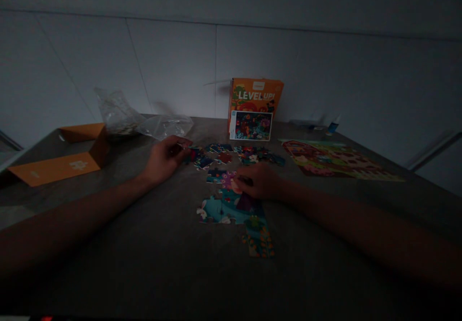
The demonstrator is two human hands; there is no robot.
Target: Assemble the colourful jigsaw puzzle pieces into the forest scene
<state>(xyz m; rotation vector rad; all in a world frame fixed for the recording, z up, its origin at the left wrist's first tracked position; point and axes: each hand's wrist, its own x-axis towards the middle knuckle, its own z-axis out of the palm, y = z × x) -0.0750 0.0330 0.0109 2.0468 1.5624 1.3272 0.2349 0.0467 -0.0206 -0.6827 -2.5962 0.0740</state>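
A partly joined jigsaw (231, 210) lies on the dark table (162, 263) in front of me. Loose pieces (234, 155) are scattered behind it. My left hand (164, 157) reaches to the left end of the loose pieces, fingers curled and pinching a piece. My right hand (258, 181) rests on the upper edge of the joined part, fingers bent down on a piece (236, 185). The scene is very dim.
An orange puzzle box (254, 109) stands upright at the back. A finished puzzle (335, 160) lies to the right. An open orange box lid (61, 160) and clear plastic bags (137, 119) sit at the left. A white wall is behind.
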